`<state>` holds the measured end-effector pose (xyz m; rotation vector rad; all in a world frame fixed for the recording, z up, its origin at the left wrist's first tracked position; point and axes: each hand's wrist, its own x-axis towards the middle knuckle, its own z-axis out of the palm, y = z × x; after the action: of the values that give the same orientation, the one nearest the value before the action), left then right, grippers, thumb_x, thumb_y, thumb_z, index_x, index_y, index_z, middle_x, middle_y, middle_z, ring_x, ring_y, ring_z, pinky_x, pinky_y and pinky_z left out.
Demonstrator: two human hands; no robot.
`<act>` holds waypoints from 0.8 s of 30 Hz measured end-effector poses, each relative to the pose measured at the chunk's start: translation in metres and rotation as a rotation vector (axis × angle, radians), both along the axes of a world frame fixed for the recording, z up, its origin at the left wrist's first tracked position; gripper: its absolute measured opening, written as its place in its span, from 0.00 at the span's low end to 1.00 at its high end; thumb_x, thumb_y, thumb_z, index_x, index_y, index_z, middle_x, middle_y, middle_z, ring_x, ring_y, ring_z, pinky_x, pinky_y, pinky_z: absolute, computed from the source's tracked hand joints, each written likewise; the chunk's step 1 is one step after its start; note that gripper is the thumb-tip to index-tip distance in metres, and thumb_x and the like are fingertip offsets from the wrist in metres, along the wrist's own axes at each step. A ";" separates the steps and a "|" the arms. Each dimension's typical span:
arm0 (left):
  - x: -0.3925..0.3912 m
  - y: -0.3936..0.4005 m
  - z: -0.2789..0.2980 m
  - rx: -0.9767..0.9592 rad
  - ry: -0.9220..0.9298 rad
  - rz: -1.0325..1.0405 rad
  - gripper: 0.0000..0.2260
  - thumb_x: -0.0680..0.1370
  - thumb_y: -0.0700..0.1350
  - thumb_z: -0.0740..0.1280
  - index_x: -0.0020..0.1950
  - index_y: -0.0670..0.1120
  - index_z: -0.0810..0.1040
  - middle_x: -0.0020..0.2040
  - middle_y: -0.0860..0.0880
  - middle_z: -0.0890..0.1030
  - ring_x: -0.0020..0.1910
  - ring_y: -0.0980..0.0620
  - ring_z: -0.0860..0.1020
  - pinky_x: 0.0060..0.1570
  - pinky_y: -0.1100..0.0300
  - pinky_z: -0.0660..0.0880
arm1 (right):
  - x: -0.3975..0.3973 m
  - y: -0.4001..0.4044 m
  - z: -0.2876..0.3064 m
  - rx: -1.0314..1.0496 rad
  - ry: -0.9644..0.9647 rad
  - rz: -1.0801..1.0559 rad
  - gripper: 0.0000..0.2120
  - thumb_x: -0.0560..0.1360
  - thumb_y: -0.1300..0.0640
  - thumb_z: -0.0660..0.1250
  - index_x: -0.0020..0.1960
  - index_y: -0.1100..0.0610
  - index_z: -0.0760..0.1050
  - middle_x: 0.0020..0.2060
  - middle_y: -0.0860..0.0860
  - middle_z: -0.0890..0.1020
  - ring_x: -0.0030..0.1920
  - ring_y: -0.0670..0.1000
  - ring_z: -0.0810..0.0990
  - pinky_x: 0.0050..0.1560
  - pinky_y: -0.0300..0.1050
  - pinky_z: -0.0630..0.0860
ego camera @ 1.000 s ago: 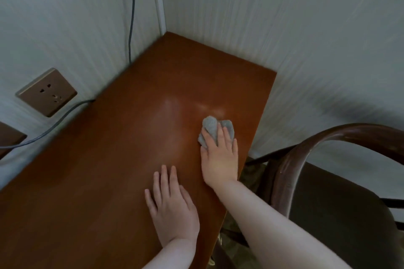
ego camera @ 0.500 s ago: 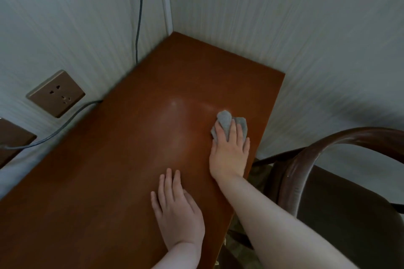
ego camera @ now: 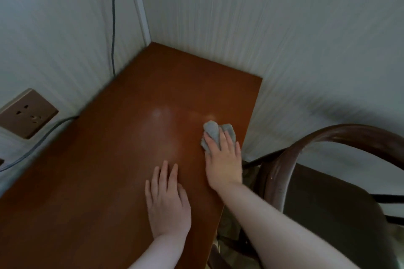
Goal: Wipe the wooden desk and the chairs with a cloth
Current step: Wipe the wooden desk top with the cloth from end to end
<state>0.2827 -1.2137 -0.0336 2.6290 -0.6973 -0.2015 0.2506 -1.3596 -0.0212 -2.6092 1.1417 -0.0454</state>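
The reddish-brown wooden desk (ego camera: 122,159) fills the corner of the room. A small crumpled grey cloth (ego camera: 213,131) lies near the desk's right edge. My right hand (ego camera: 223,159) presses flat on the cloth with straight fingers, and part of the cloth shows beyond my fingertips. My left hand (ego camera: 167,201) rests palm down on the bare desk top, closer to me and left of the right hand, holding nothing. A dark wooden chair (ego camera: 323,137) with a curved backrest and dark seat stands right of the desk.
Pale walls close the desk in at the back and on the left. A brown wall socket (ego camera: 27,113) is at the left, and a grey cable (ego camera: 39,140) runs along the desk's left edge. Another cable (ego camera: 113,17) hangs down the wall.
My right hand has slid the cloth a little farther away along the desk's right side. My left hand stays flat in about the same spot.
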 end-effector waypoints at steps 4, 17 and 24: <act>0.001 -0.002 -0.002 -0.108 -0.001 0.148 0.23 0.81 0.49 0.48 0.73 0.47 0.68 0.73 0.50 0.68 0.75 0.51 0.60 0.75 0.49 0.50 | -0.013 0.062 -0.004 0.020 -0.085 0.311 0.23 0.81 0.48 0.47 0.76 0.43 0.59 0.78 0.51 0.55 0.78 0.50 0.48 0.76 0.53 0.43; 0.019 0.020 0.011 -0.203 0.104 0.184 0.20 0.81 0.42 0.59 0.74 0.48 0.67 0.76 0.52 0.63 0.76 0.53 0.55 0.73 0.57 0.53 | 0.040 0.032 0.006 0.010 0.055 0.081 0.25 0.84 0.47 0.46 0.79 0.42 0.44 0.79 0.51 0.43 0.78 0.51 0.37 0.76 0.55 0.39; 0.077 0.102 -0.006 0.142 -0.071 0.083 0.24 0.81 0.52 0.49 0.76 0.48 0.65 0.77 0.52 0.62 0.77 0.50 0.55 0.72 0.51 0.58 | -0.007 0.064 0.022 0.269 0.144 1.103 0.22 0.83 0.45 0.46 0.76 0.35 0.50 0.77 0.40 0.37 0.73 0.40 0.28 0.70 0.45 0.25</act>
<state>0.3594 -1.1118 -0.0400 2.8062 -0.6164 -0.1388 0.2434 -1.2960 0.0011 -2.6316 -0.3536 0.4851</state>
